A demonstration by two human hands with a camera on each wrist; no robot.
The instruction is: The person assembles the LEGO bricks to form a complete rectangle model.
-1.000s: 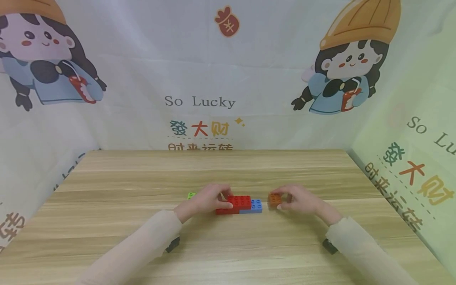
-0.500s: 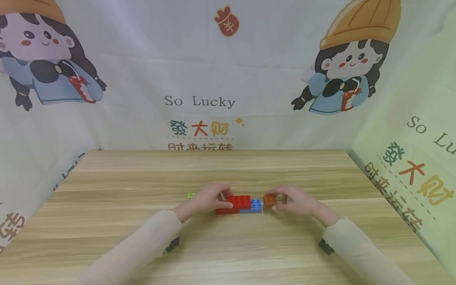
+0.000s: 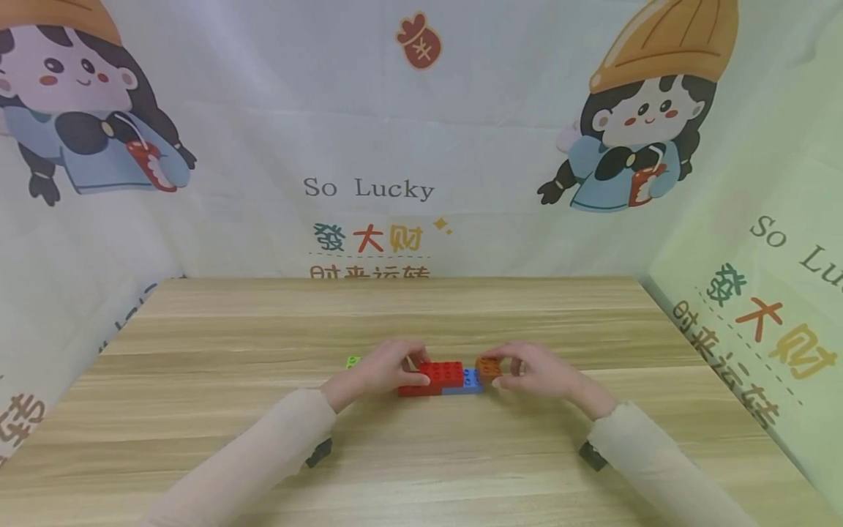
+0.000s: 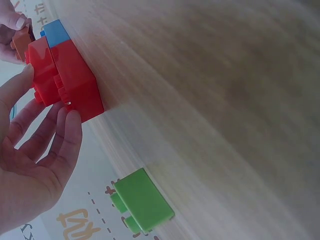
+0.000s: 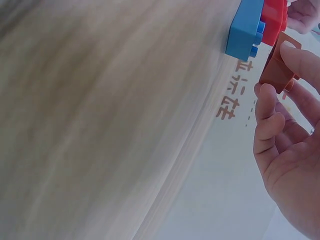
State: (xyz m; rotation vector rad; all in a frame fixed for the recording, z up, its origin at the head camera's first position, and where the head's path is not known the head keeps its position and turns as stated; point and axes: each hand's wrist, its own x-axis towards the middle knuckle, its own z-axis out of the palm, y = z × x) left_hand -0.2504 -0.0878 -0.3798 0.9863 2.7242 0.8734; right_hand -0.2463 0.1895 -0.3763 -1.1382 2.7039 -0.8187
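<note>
Two red toy building bricks and a blue one are joined in a low block on the table. The upper red brick (image 3: 449,374) spans the lower red brick (image 4: 80,82) and part of the blue brick (image 5: 245,32). My left hand (image 3: 385,369) holds the upper red brick between thumb and fingers at its left end. Pinched in my right hand (image 3: 543,372) is an orange-brown brick (image 5: 276,72), its studs facing up. It is raised just above the blue brick's right end, slightly tilted, and a gap shows between them in the right wrist view.
A green brick (image 4: 145,200) lies apart on the table, mostly hidden behind my left hand in the head view. The wooden table (image 3: 421,468) ends at a printed cloth backdrop (image 3: 494,219) at the back and sides.
My right hand has moved left with the orange-brown brick, from beside the block to over the blue brick's end. The left hand has kept its hold on the red brick without moving.
</note>
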